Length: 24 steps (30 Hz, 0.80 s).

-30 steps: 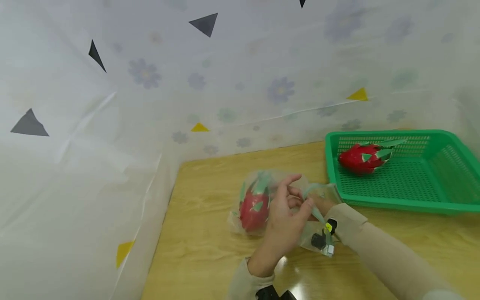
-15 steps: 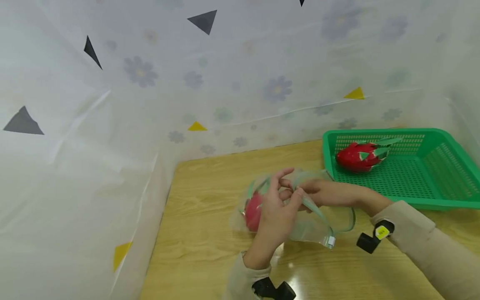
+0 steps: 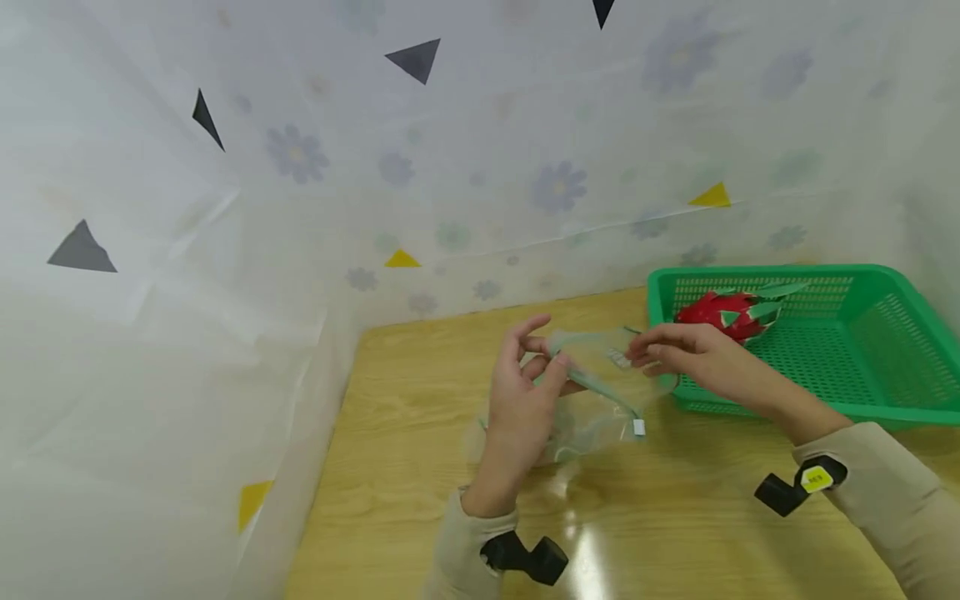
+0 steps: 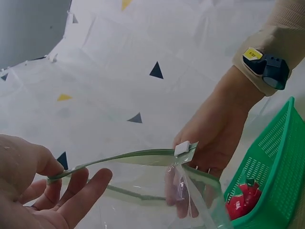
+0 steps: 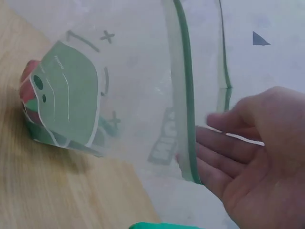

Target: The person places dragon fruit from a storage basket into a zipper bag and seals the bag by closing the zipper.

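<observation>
My left hand [image 3: 517, 408] pinches the green-edged mouth of a clear zip bag [image 4: 138, 198] between thumb and forefinger. A white slider [image 3: 638, 427] sits at one end of that zip strip. With fingers extended, my right hand [image 3: 701, 358] is at the bag's mouth; in the right wrist view its fingers pass behind the near strip. Inside the bag, a red and green dragon fruit [image 5: 28, 81] rests at the bottom, mostly hidden by the bag's green print and, in the head view, by my left hand. Another dragon fruit [image 3: 716, 312] lies in the green basket [image 3: 810, 412].
The basket stands at the right on a wooden table [image 3: 405, 433], close beyond my right hand. White sheeting [image 3: 480, 208] with flowers and triangles rises behind the table and along its left side.
My left hand has shifted left and slightly up with the bag's edge. My right hand has drawn away to the right, apart from the left hand. The bagged fruit has become mostly hidden.
</observation>
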{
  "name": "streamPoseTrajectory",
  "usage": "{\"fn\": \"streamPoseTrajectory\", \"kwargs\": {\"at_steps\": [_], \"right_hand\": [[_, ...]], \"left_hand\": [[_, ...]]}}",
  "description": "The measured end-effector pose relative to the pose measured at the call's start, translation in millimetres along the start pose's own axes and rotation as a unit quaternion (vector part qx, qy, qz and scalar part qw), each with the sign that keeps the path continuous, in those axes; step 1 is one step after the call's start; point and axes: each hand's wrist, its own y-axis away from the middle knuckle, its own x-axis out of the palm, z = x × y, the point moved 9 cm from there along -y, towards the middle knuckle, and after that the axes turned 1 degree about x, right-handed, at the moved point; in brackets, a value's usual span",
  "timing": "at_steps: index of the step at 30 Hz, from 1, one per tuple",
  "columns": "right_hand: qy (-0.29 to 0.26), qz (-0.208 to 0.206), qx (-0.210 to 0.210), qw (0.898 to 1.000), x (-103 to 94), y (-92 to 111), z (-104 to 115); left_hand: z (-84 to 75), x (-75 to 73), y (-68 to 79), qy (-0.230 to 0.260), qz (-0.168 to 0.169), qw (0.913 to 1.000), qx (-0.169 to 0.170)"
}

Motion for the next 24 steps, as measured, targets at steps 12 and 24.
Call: {"fn": "streamPoseTrajectory", "kwargs": {"at_steps": [12, 24], "right_hand": [[0.045, 0.008, 0.020, 0.999, -7.4, -18.2, -3.3], [0.086, -0.101, 0.109, 0.985, -74.4, -1.5, -54.2]], "left_hand": [[9.0, 18.3, -7.9, 0.059, 0.005, 0.9983, -0.003], [11.7, 27.9, -14.9, 0.092, 0.022, 0.9955, 0.006]]}}
